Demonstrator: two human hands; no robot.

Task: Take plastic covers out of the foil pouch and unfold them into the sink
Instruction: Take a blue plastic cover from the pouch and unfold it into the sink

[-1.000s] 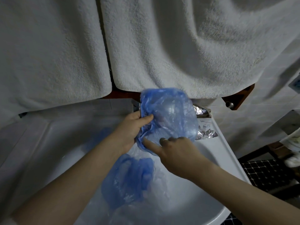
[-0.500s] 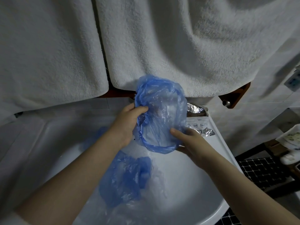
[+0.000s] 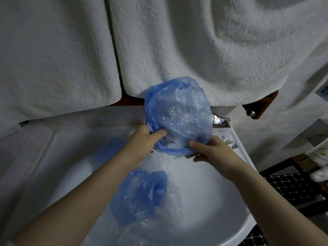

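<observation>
blue, crinkled plastic fills the middle of the view: a thin plastic cover (image 3: pixel 177 114) is held up above the sink (image 3: pixel 204 201), spread into a rounded bowl shape with its gathered rim facing the person. the left hand (image 3: pixel 143 139) pinches the cover's lower left edge, thumb pressed over the rim and fingers curled behind it. the right hand (image 3: pixel 211 150) grips the lower right edge, thumb on top of the film, the other fingers tucked under where they are hard to see. between the two grips the elastic rim sags in a shallow curve.

below the grips, down in the white basin, another blue cover (image 3: pixel 140 194) lies crumpled and partly opened, and a paler blue patch (image 3: pixel 108 150) further left of the left forearm may be one more, though it is too blurred to be sure. just beyond the right hand, on the sink's back corner, the foil pouch (image 3: pixel 221 128) lies with its silver mouth crumpled open and a printed white label showing. above everything, two white towels (image 3: pixel 195 50) hang from a brown wooden rail (image 3: pixel 260 105).
</observation>
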